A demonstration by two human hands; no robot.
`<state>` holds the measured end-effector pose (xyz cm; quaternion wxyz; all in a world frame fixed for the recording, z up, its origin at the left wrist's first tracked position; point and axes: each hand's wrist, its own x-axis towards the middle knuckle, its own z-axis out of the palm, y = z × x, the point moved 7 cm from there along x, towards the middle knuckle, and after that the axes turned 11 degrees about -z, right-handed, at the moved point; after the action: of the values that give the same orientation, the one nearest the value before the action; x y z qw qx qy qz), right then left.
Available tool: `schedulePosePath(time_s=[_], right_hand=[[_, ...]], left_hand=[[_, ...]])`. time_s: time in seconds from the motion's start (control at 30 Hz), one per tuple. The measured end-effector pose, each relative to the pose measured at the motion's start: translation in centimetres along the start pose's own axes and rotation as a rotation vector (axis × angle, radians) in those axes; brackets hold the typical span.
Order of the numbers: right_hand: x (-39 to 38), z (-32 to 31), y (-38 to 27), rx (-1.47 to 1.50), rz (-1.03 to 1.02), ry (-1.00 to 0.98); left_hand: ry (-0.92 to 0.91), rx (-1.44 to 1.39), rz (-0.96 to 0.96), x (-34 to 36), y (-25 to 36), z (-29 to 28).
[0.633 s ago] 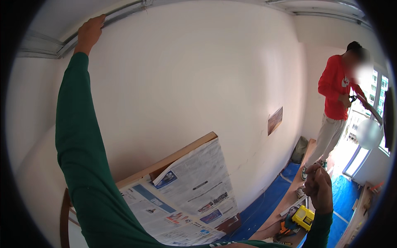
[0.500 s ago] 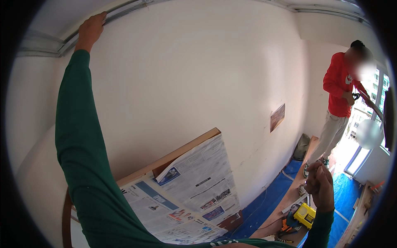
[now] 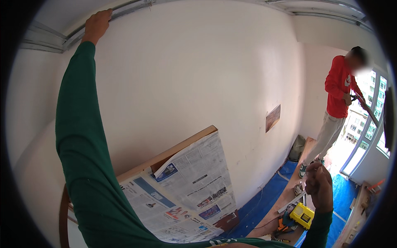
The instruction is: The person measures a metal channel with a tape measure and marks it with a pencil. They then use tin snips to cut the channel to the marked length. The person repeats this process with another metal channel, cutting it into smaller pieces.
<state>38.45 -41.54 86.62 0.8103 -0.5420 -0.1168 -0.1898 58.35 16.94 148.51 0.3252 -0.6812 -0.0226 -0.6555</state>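
High at the upper left, my left hand (image 3: 97,25) reaches up with its fingers hooked over a metal ceiling channel (image 3: 128,8) that runs along the top of the wall. My right hand (image 3: 319,187) is raised at the lower right, its fingers curled together; whatever may be in them is hidden. Below my left arm stands a large wooden-edged panel (image 3: 165,155), its top covered with newspaper sheets (image 3: 194,177).
A co-worker in a red top (image 3: 340,87) stands on a plank at the right, holding a long strip. Below are a yellow toolbox-like case (image 3: 302,215), several tools and blue sheeting (image 3: 258,211). A wall opening (image 3: 273,119) shows wood-brown.
My left hand still holds the channel. The view has shifted slightly, and the co-worker's long strip now points more steeply downward. My right hand keeps its curled pose.
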Motion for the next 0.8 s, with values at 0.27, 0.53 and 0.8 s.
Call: schedulePosePath(time_s=[0.27,0.53,0.8], right_hand=[[-0.8,-2.2,-0.3,-0.028,-0.023,0.085],[0.0,-2.9,1.2,0.043,-0.018,0.105],[4.1,2.2,-0.8,-0.274,-0.027,-0.033]], left_hand=[[-0.074,0.051,-0.003,0.2,0.0,0.5],[0.033,-0.002,0.053,-0.2,-1.6,2.8],[0.063,0.052,-0.031,0.3,-2.4,5.8]])
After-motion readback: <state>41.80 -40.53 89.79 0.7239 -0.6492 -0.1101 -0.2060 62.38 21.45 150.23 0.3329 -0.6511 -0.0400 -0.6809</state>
